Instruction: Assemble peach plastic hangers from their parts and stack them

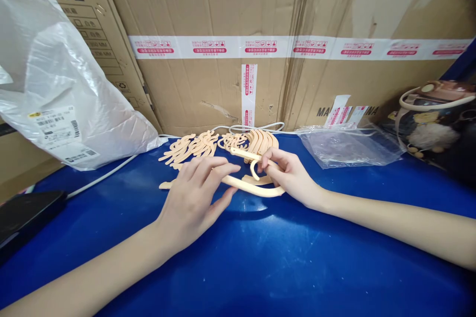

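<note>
A beige plastic clothes hanger (255, 188) with curved arms and a small hook is held above the blue table. My right hand (297, 178) pinches it at the middle, near the hook, fingers closed. My left hand (193, 200) has its thumb and index finger around the end of the lower arm; the other fingers hide part of that grip. Behind the hands lie loose beige pieces: a heap of wavy arms (204, 143), small hooks (233, 140) and a stack of curved arms (263, 141). One more piece (165, 185) shows beside my left hand.
Cardboard boxes (208, 5) stand along the back. On the left are a white plastic mailing bag (74, 79) and a black device (33, 218) with a white cable (100, 178). A clear plastic bag (345, 146) and a dark patterned bag (435, 124) lie at the right.
</note>
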Demonstrator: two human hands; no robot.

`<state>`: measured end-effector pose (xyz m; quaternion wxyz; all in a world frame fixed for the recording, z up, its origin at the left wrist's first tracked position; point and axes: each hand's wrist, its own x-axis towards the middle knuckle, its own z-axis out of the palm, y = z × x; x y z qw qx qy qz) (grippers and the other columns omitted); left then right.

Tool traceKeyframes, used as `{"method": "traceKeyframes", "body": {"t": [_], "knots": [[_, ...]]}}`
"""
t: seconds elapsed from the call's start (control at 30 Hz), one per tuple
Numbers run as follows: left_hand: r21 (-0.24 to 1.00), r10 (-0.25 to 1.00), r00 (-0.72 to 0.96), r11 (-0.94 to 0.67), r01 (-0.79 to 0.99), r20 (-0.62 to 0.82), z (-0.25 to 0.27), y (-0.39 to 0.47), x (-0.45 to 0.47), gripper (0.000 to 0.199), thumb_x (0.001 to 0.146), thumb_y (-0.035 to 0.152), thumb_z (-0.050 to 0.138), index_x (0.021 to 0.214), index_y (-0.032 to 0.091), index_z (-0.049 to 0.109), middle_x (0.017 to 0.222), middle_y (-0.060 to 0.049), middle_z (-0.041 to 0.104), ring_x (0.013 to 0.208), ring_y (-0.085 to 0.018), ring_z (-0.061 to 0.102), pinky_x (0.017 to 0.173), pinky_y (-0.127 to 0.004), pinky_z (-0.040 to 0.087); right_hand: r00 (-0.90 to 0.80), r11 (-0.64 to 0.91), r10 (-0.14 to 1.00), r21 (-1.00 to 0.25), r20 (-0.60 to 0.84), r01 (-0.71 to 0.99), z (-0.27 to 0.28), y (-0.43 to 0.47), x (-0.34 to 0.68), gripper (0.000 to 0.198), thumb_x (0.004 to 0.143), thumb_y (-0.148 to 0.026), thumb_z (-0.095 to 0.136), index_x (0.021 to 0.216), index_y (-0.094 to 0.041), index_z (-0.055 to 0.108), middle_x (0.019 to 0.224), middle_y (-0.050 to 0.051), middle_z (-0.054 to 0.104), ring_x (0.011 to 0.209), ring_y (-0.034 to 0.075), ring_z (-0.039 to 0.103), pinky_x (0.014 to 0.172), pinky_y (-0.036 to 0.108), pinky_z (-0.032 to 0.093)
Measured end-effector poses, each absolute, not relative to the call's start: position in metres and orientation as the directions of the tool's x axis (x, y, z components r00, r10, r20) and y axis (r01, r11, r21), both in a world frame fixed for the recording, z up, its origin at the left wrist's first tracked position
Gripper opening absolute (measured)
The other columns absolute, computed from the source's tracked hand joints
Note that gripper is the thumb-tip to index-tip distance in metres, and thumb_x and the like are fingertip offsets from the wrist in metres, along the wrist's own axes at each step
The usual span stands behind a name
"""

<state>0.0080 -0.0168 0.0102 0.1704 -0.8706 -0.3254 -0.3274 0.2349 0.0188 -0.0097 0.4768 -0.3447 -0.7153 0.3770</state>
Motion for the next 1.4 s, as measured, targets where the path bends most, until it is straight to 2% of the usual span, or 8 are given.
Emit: {"method": "traceKeyframes", "body": {"t": [0.13, 0.3, 0.53, 0.73, 0.87, 1.03, 1.23, 1.4], "knots": [[-0.022, 0.413, 0.75, -0.869, 0.495, 0.517, 0.01, -0.022, 0.016, 0.009, 0.092, 0.018, 0.048, 0.096, 0.018, 0.057, 0.093, -0.005, 0.065, 0.089, -0.018, 0.059, 0.083, -0.032, 0.046, -0.11, 0.485, 0.871, -0.874, 0.478, 0.042, -0.01, 0.028, 0.236, 0.004, 0.079, -0.019, 0.054, 0.075, -0.019, 0.052, 0.073, -0.001, 0.057, 0.067, 0.012, 0.055, 0.057, 0.023, 0.042], [0.205, 0.528, 0.809, -0.849, 0.488, 0.26, 0.002, -0.018, 0.021, 0.063, 0.089, 0.05, 0.053, 0.143, 0.022, 0.037, 0.149, -0.013, 0.039, 0.138, -0.031, 0.031, 0.111, -0.053, 0.027, -0.011, 0.525, 0.851, -0.851, 0.525, 0.011, -0.009, 0.031, 0.237, 0.007, 0.079, -0.023, 0.056, 0.076, -0.02, 0.051, 0.074, -0.001, 0.057, 0.069, 0.012, 0.055, 0.059, 0.024, 0.042], [0.254, 0.612, 0.782, -0.78, 0.572, 0.12, 0.002, -0.014, 0.021, 0.072, 0.088, 0.062, 0.046, 0.145, 0.019, 0.035, 0.151, -0.012, 0.035, 0.141, -0.031, 0.027, 0.115, -0.057, 0.013, -0.031, 0.581, 0.813, -0.81, 0.581, 0.082, -0.005, 0.03, 0.237, 0.004, 0.08, -0.018, 0.054, 0.076, -0.019, 0.052, 0.076, -0.001, 0.059, 0.075, 0.013, 0.057, 0.072, 0.028, 0.046], [-0.002, 0.44, 0.865, -0.891, 0.454, 0.243, 0.013, -0.023, 0.016, 0.046, 0.092, 0.05, 0.046, 0.107, 0.012, 0.066, 0.106, -0.015, 0.07, 0.099, -0.03, 0.065, 0.087, -0.045, 0.048, -0.427, 0.461, 0.816, -0.884, 0.389, 0.077, 0.021, 0.042, 0.245, 0.005, 0.076, -0.013, 0.057, 0.075, -0.018, 0.056, 0.075, -0.001, 0.064, 0.073, 0.012, 0.061, 0.076, 0.029, 0.049], [-0.116, 0.333, 0.91, -0.922, 0.369, 0.246, 0.013, -0.029, 0.018, 0.033, 0.093, 0.035, 0.046, 0.077, 0.015, 0.066, 0.072, -0.008, 0.068, 0.065, -0.022, 0.063, 0.055, -0.033, 0.048, -0.543, 0.428, 0.79, -0.89, 0.284, 0.157, 0.023, 0.053, 0.254, 0.005, 0.078, -0.015, 0.057, 0.075, -0.018, 0.056, 0.075, -0.001, 0.065, 0.074, 0.012, 0.063, 0.078, 0.031, 0.05], [0.067, 0.446, 0.859, -0.893, 0.445, 0.25, 0.009, -0.034, 0.022, 0.043, 0.09, 0.034, 0.053, 0.129, 0.015, 0.053, 0.132, -0.013, 0.057, 0.117, -0.028, 0.056, 0.092, -0.038, 0.05, -0.64, 0.47, 0.746, -0.828, 0.187, 0.306, 0.013, 0.061, 0.261, 0.006, 0.083, -0.019, 0.052, 0.077, -0.018, 0.052, 0.078, 0.002, 0.066, 0.073, 0.012, 0.061, 0.072, 0.03, 0.049], [0.198, 0.417, 0.869, -0.906, 0.374, 0.265, 0.009, -0.038, 0.019, 0.037, 0.09, 0.02, 0.05, 0.126, 0.02, 0.054, 0.131, -0.002, 0.06, 0.119, -0.015, 0.056, 0.1, -0.026, 0.047, -0.657, 0.647, 0.743, -0.391, 0.129, 0.655, 0.023, 0.049, 0.264, 0.009, 0.082, -0.013, 0.051, 0.08, -0.019, 0.044, 0.067, -0.004, 0.051, 0.058, 0.009, 0.044, 0.052, 0.022, 0.032], [0.021, 0.316, 0.866, -0.942, 0.334, 0.387, 0.003, -0.043, 0.024, 0.029, 0.093, 0.017, 0.047, 0.119, 0.015, 0.059, 0.122, -0.004, 0.066, 0.11, -0.016, 0.063, 0.092, -0.027, 0.053, -0.624, 0.618, 0.772, 0.088, 0.119, 0.781, 0.031, 0.027, 0.257, 0.011, 0.091, -0.026, 0.048, 0.09, -0.016, 0.051, 0.082, 0.004, 0.062, 0.061, 0.013, 0.052, 0.051, 0.026, 0.026]]}}
